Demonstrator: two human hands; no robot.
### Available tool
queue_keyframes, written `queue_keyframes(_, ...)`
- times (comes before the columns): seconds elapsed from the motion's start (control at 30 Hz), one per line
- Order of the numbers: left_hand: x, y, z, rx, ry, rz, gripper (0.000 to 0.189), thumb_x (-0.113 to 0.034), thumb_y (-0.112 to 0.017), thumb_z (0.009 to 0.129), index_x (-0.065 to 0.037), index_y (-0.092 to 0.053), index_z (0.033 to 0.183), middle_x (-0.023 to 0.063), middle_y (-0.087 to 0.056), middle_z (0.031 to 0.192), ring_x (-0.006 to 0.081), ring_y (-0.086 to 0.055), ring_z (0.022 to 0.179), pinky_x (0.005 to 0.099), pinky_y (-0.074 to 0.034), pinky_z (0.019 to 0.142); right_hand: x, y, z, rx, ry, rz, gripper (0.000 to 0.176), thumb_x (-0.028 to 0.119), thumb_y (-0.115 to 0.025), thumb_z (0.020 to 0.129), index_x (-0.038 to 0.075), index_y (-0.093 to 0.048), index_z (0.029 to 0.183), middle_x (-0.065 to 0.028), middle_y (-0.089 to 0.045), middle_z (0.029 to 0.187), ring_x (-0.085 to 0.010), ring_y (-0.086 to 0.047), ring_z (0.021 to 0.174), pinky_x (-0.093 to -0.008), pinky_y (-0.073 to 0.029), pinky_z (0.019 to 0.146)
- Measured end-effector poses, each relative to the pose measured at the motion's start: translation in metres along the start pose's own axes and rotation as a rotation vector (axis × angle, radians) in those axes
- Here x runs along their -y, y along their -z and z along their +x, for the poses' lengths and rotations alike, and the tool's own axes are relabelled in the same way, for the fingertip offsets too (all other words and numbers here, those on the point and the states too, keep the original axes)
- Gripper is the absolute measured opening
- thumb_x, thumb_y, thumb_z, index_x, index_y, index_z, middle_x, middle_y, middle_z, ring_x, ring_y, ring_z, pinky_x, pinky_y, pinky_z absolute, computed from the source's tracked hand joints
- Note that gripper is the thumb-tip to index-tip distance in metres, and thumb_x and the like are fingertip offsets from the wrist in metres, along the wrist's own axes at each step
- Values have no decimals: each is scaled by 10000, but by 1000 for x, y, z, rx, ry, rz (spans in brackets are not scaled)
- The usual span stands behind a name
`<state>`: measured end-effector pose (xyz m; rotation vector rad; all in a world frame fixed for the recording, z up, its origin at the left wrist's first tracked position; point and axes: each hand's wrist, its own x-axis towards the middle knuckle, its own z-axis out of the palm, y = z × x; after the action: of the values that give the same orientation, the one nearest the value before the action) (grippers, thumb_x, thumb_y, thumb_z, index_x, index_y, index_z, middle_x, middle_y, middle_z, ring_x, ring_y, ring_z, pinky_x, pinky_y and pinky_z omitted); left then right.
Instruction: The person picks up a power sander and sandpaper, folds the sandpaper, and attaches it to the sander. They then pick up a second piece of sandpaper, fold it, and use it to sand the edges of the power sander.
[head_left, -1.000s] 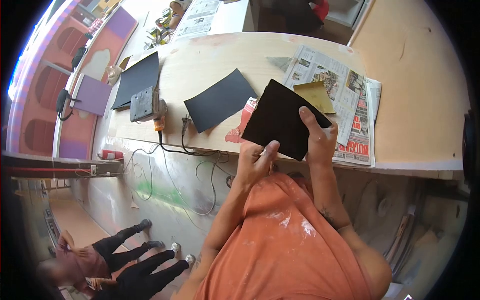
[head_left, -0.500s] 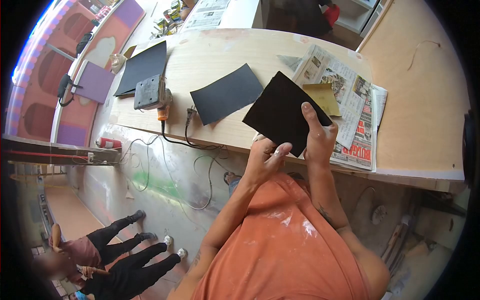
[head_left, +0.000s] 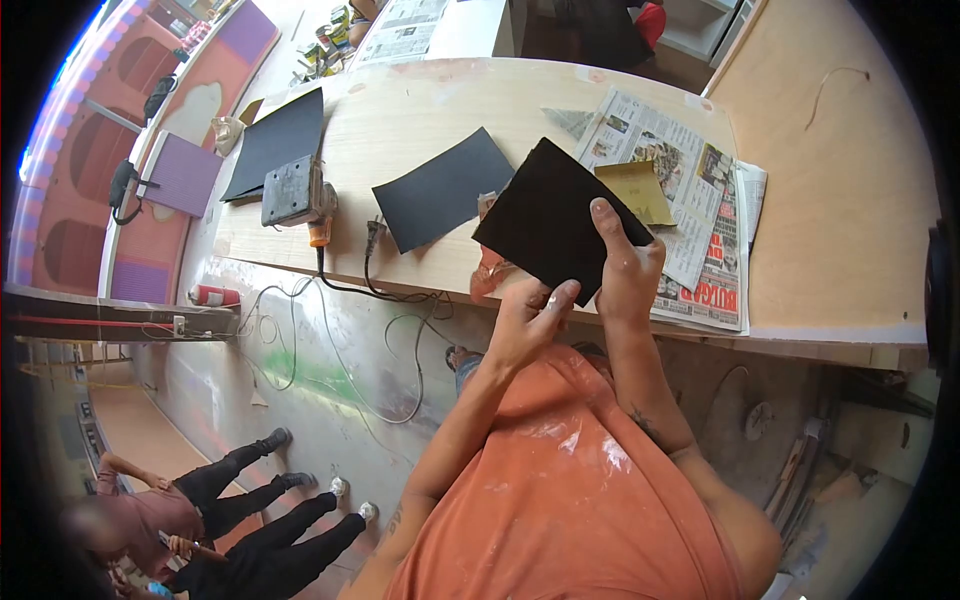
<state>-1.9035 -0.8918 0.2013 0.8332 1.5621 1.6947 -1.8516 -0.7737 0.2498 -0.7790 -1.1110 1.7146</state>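
In the head view, a black sandpaper sheet (head_left: 560,215) is held up at a tilt before me, over the table's near edge. My left hand (head_left: 535,318) grips its lower corner, thumb on the front and the other fingers mostly behind. At the right side, my right hand (head_left: 626,265) pinches it with the thumb flat on its dark face. An orange-red thing (head_left: 487,272) shows past the sheet's left edge; what it is I cannot make out. A second dark sandpaper sheet (head_left: 440,190) lies on the table to the left.
A power sander (head_left: 290,190) with an orange part sits on the wooden table (head_left: 400,105), beside its plug (head_left: 374,237) and another dark sheet (head_left: 275,145). Newspapers (head_left: 690,180) and a yellowish paper piece (head_left: 640,190) lie right. Cables (head_left: 410,400) trail on the floor; people (head_left: 190,515) stand lower left.
The sandpaper sheet and both hands have shifted slightly left. An orange-red thing now shows beside the sheet's left edge. The view has moved a little.
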Motion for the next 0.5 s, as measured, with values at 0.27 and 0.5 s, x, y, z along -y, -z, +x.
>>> queue_keyframes(0.27, 0, 3, -3, -64, -93, 247, 341, -242, -599, 976, 16, -614, 754, 0, -524, 567, 70, -473, 524, 256, -367, 478, 4, -5, -2, -6, -1, 10, 205, 158, -754, 852, -20, -699, 938, -36, -687, 886, -98, -593, 783, -247, -470, 745)
queue_keyframes(0.5, -6, 2, -6, 65, 10, 36, 235, -152, -571, 988, 19, -589, 827, 16, -499, 609, 78, -464, 557, 266, -397, 500, -2, -9, 0, -4, -22, -15, 222, 156, -762, 846, -21, -693, 960, -38, -685, 907, -107, -597, 779, -258, -475, 742)
